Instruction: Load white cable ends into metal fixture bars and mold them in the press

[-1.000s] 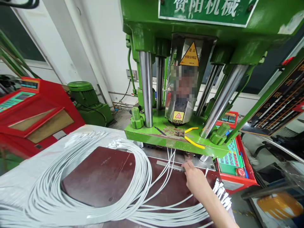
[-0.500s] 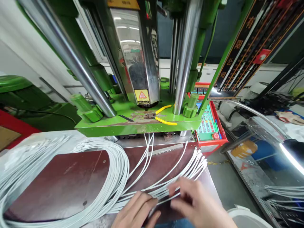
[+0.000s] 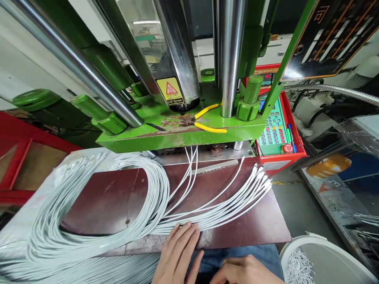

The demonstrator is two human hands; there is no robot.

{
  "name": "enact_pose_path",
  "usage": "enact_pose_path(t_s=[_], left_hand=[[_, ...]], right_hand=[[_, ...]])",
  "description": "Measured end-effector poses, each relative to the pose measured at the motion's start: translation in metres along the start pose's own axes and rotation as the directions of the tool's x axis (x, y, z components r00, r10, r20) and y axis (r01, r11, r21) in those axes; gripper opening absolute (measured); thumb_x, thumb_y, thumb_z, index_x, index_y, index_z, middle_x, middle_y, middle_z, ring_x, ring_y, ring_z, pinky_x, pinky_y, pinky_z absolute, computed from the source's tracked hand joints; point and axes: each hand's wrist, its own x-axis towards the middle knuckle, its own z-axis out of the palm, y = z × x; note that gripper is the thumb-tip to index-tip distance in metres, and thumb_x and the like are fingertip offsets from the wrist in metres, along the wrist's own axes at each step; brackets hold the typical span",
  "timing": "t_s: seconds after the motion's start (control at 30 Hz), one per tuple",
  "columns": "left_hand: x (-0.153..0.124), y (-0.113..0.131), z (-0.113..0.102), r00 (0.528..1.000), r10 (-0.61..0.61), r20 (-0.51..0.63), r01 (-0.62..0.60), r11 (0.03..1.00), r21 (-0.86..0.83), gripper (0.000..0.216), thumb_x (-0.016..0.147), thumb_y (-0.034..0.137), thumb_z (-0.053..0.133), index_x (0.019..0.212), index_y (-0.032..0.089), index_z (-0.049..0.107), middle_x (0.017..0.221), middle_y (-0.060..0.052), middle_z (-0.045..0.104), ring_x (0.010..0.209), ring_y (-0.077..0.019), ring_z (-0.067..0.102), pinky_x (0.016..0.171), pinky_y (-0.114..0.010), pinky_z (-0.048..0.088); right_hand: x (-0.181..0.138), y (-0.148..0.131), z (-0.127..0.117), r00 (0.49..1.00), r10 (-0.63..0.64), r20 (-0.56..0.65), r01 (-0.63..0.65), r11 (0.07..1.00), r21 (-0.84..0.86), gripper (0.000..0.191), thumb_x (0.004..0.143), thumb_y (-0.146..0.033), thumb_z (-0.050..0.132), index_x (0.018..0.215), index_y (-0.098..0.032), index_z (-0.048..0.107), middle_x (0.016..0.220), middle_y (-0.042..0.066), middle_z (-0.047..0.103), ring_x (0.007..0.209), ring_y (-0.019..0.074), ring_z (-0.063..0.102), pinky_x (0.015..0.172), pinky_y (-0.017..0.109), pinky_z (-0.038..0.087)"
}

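A bundle of white cables (image 3: pixel 219 215) lies across the brown board (image 3: pixel 257 232), its cut ends fanned out to the right. My left hand (image 3: pixel 179 252) rests at the near edge of that bundle, fingers stretched out, fingertips touching the cables. My right hand (image 3: pixel 244 270) is low over the lap, off the board's front edge, with curled fingers. Its fingertips are partly out of the frame, so anything in them is hidden. A big coil of the same cable (image 3: pixel 156 189) lies to the left, and a few strands run under the green press plate (image 3: pixel 180 138).
Yellow-handled pliers (image 3: pixel 207 122) lie on the press plate, near a hot-surface label (image 3: pixel 171 90). A red control box (image 3: pixel 284 130) stands right of the press. Below right is a white bin (image 3: pixel 331 256) holding white scraps. A flat metal strip (image 3: pixel 217 166) lies on the board.
My right hand has left the cable bundle and moved down toward the lap. My left hand's fingers have straightened onto the cables. The camera view has shifted and tilted down.
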Motion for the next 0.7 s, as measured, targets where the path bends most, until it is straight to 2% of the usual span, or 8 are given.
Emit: enact_pose_path(t_s=[0.17, 0.3, 0.4, 0.57, 0.7], left_hand=[[0.005, -0.004, -0.003, 0.999, 0.032, -0.026, -0.033, 0.999, -0.032, 0.042, 0.081, 0.005, 0.057, 0.122, 0.002, 0.050, 0.118, -0.014, 0.056, 0.121, -0.0276, 0.043, 0.100, -0.048, 0.035], [0.012, -0.005, 0.000, 0.991, 0.120, 0.053, -0.119, 0.993, -0.014, 0.045, 0.083, 0.008, 0.054, 0.127, 0.003, 0.047, 0.129, -0.013, 0.051, 0.127, -0.0312, 0.037, 0.102, -0.049, 0.032], [0.017, -0.001, 0.005, 0.982, 0.183, 0.053, -0.181, 0.983, -0.034, 0.046, 0.082, 0.010, 0.054, 0.127, 0.003, 0.047, 0.132, -0.012, 0.048, 0.127, -0.0322, 0.035, 0.103, -0.051, 0.028], [0.023, 0.004, 0.010, 0.990, 0.143, -0.016, -0.143, 0.985, -0.092, 0.045, 0.080, 0.007, 0.057, 0.124, 0.004, 0.049, 0.119, -0.010, 0.057, 0.122, -0.0280, 0.040, 0.103, -0.048, 0.032], [0.027, 0.004, 0.014, 0.984, 0.174, 0.034, -0.172, 0.983, -0.059, 0.049, 0.082, 0.010, 0.056, 0.129, 0.001, 0.044, 0.132, -0.013, 0.048, 0.129, -0.0331, 0.033, 0.103, -0.049, 0.032]], right_hand=[[0.010, 0.007, 0.013, 0.999, -0.018, 0.049, 0.025, 0.990, -0.137, 0.031, 0.092, -0.038, 0.043, 0.105, -0.021, 0.065, 0.089, 0.000, 0.062, 0.078, 0.0051, 0.057, 0.065, 0.013, 0.035], [0.007, 0.006, 0.013, 0.998, 0.006, 0.064, 0.003, 0.989, -0.145, 0.031, 0.092, -0.038, 0.043, 0.105, -0.020, 0.064, 0.092, 0.000, 0.062, 0.082, 0.0050, 0.057, 0.068, 0.012, 0.036], [0.007, 0.005, 0.013, 0.997, 0.051, 0.059, -0.042, 0.990, -0.137, 0.023, 0.089, -0.029, 0.051, 0.103, -0.018, 0.065, 0.092, 0.000, 0.062, 0.080, 0.0038, 0.057, 0.065, 0.011, 0.034], [0.009, 0.010, 0.016, 0.992, 0.082, 0.098, -0.060, 0.976, -0.210, 0.017, 0.086, -0.021, 0.054, 0.097, -0.013, 0.064, 0.092, 0.001, 0.063, 0.080, 0.0049, 0.058, 0.063, 0.013, 0.033], [0.009, 0.016, 0.017, 0.991, 0.112, 0.079, -0.094, 0.974, -0.204, 0.014, 0.083, -0.018, 0.057, 0.093, -0.012, 0.064, 0.092, 0.001, 0.064, 0.079, 0.0049, 0.058, 0.060, 0.013, 0.031]])
